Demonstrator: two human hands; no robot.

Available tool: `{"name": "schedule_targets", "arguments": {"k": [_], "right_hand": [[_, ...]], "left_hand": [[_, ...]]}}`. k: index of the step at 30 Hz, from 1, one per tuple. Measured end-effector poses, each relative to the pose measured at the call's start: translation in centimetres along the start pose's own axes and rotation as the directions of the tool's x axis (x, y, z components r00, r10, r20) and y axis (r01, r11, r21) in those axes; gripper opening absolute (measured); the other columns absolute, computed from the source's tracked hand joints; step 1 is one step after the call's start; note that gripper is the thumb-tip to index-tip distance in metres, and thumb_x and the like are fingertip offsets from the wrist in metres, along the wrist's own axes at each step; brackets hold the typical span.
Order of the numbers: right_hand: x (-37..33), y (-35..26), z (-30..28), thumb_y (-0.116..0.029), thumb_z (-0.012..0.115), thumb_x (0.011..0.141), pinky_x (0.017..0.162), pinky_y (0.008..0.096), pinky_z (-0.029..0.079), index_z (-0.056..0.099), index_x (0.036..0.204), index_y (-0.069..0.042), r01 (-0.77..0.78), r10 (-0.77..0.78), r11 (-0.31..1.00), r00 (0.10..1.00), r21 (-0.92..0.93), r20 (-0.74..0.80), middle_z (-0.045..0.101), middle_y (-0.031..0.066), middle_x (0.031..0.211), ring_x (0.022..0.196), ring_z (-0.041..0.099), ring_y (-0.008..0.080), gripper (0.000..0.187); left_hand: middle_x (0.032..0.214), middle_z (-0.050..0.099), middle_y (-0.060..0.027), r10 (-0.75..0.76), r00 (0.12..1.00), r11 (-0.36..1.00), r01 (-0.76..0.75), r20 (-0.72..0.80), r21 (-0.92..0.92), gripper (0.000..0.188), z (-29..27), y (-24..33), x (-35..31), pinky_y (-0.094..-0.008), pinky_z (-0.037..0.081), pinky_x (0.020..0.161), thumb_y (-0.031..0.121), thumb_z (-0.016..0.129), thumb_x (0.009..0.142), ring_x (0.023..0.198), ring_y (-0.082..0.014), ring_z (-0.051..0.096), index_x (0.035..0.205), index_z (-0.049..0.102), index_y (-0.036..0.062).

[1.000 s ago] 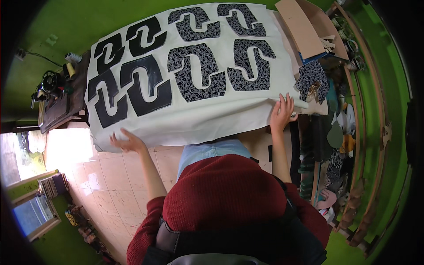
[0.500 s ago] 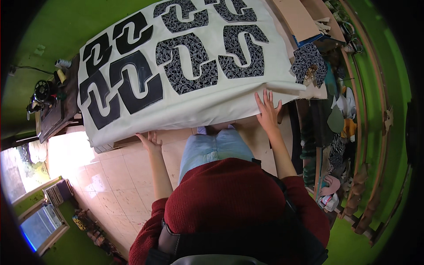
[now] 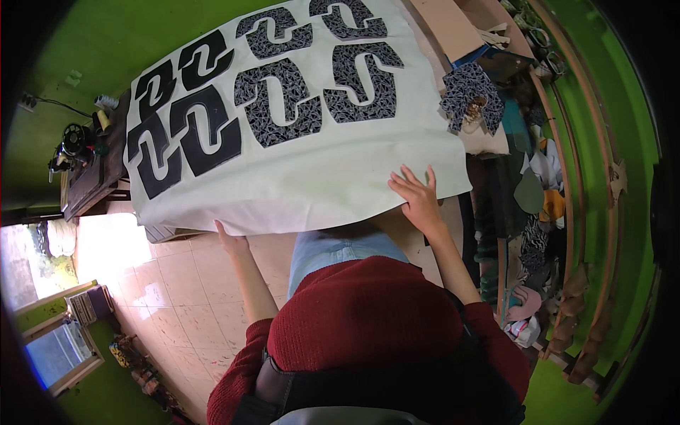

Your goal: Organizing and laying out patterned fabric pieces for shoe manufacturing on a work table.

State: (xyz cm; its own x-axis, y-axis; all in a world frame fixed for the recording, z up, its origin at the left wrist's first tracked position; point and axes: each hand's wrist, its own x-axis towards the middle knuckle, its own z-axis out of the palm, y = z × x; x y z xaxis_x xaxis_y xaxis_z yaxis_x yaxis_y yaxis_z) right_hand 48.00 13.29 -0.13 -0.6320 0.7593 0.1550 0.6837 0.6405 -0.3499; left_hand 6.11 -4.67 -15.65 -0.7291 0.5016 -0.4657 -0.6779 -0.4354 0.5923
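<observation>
A large white sheet of leather-like material (image 3: 283,202) covers the table and hangs over its near side. Black cut-out pieces (image 3: 207,131) lie at the left of the sheet, and black-and-white patterned pieces (image 3: 280,103) lie at its middle and right. My right hand (image 3: 418,198) rests on the near right part of the sheet, fingers spread. At the near left edge my left hand (image 3: 232,241) touches the sheet. One of its digits points up along the edge; the others are hidden, so its grip is unclear.
A black sewing machine (image 3: 74,140) stands on a dark table at the left. Patterned scraps (image 3: 471,95) and a cardboard piece (image 3: 450,28) lie at the right end. Hanging cloths and a wooden rack (image 3: 588,106) line the right wall. Tiled floor (image 3: 177,283) shows at the left.
The folded, rippled near edge of the sheet has come down toward me and lies smoother. My right hand has moved left and nearer; my left hand has shifted slightly down, its fingers now less visible.
</observation>
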Motion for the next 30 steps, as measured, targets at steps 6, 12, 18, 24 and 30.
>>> {"name": "schedule_targets", "arguments": {"k": [6, 12, 18, 24, 30], "right_hand": [[-2.9, 1.2, 0.5, 0.003, 0.06, 0.065, 0.104, 0.0472, 0.026, 0.06, 0.107, -0.011, 0.051, -0.059, 0.996, 0.992, 0.072, 0.112, 0.059, 0.0035, 0.118, 0.12, 0.047, 0.0199, 0.044], [-4.2, 2.7, 3.5, -0.005, 0.06, 0.073, 0.104, 0.0451, 0.028, 0.059, 0.109, -0.012, 0.075, -0.085, 0.995, 0.979, 0.064, 0.183, 0.057, 0.0016, 0.121, 0.12, 0.046, 0.0178, 0.037], [-4.4, 3.5, 5.3, -0.009, 0.058, 0.077, 0.103, 0.0458, 0.028, 0.058, 0.111, -0.013, 0.061, -0.069, 0.997, 0.978, 0.049, 0.195, 0.055, 0.0001, 0.123, 0.122, 0.044, 0.0174, 0.034], [-5.3, 3.8, 4.2, -0.019, 0.06, 0.079, 0.103, 0.0495, 0.027, 0.062, 0.108, -0.013, 0.02, -0.059, 0.988, 0.964, 0.152, 0.26, 0.054, 0.0048, 0.124, 0.125, 0.04, 0.0232, 0.03], [-2.8, 7.1, 2.5, -0.023, 0.062, 0.079, 0.1, 0.0524, 0.029, 0.065, 0.102, -0.009, -0.019, -0.016, 0.956, 0.993, 0.293, 0.117, 0.054, 0.0106, 0.123, 0.125, 0.04, 0.0285, 0.028]], "left_hand": [[0.114, 0.045, -0.0171, 0.471, 0.72, 0.868, -0.276, -0.509, 0.413, 0.071, 1.3, 0.6, -5.3, -0.0491, 0.053, 0.077, 0.01, 0.072, 0.074, 0.095, -0.0286, 0.055, 0.127, 0.023, 0.0108], [0.116, 0.043, -0.0152, 0.664, 0.673, 0.602, -0.223, -0.326, 0.767, 0.063, -1.1, 1.8, -5.2, -0.0383, 0.051, 0.08, 0.007, 0.069, 0.076, 0.096, -0.0249, 0.055, 0.125, 0.03, 0.0116], [0.12, 0.041, -0.0145, 0.598, 0.656, 0.727, -0.201, -0.461, 0.656, 0.054, -1.0, 0.8, -4.8, -0.0352, 0.049, 0.079, -0.001, 0.058, 0.076, 0.097, -0.0263, 0.054, 0.124, 0.036, 0.011], [0.128, 0.034, -0.0153, 0.73, 0.459, 0.484, 0.177, -0.507, 0.857, 0.053, 2.9, -2.2, -7.2, -0.0542, 0.039, 0.086, 0.008, 0.056, 0.07, 0.116, -0.0318, 0.041, 0.122, 0.043, 0.0121], [0.122, 0.044, -0.016, 0.781, 0.593, 0.025, -0.341, 0.194, 0.94, 0.05, 5.7, -5.9, -7.7, -0.0466, 0.032, 0.097, 0.008, 0.059, 0.069, 0.118, -0.0334, 0.039, 0.117, 0.047, 0.0019]]}}
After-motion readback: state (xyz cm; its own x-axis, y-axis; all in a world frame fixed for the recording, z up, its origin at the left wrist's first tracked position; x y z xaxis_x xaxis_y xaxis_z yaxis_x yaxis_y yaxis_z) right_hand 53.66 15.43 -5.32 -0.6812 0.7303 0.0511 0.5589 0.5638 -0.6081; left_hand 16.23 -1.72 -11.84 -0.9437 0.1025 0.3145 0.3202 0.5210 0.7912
